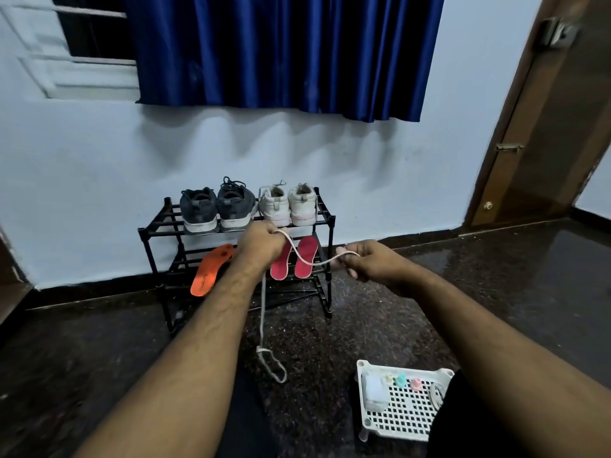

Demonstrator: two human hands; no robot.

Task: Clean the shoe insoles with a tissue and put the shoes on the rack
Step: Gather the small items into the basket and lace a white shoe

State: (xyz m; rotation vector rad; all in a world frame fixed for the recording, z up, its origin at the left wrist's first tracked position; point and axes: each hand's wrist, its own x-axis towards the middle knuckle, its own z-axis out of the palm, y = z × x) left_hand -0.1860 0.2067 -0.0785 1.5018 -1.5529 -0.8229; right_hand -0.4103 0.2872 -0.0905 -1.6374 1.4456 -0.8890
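A black metal shoe rack [155,232] stands against the wall. Its top shelf carries a dark grey pair of shoes [216,206] and a white pair of shoes [287,204]. On a lower shelf lean an orange insole [206,276] and two pink-red insoles [305,256]. My left hand [261,244] and my right hand [370,261] are both held up before the rack, each closed on a pale shoelace [299,254]. The lace sags between them, and its long end hangs from my left hand down to a loop on the floor.
A white perforated plastic tray [406,414] sits on the dark speckled floor at the lower right; it holds a folded tissue [375,391] and small coloured bits. A brown door [542,127] stands at the right. A blue curtain [284,51] hangs above the rack.
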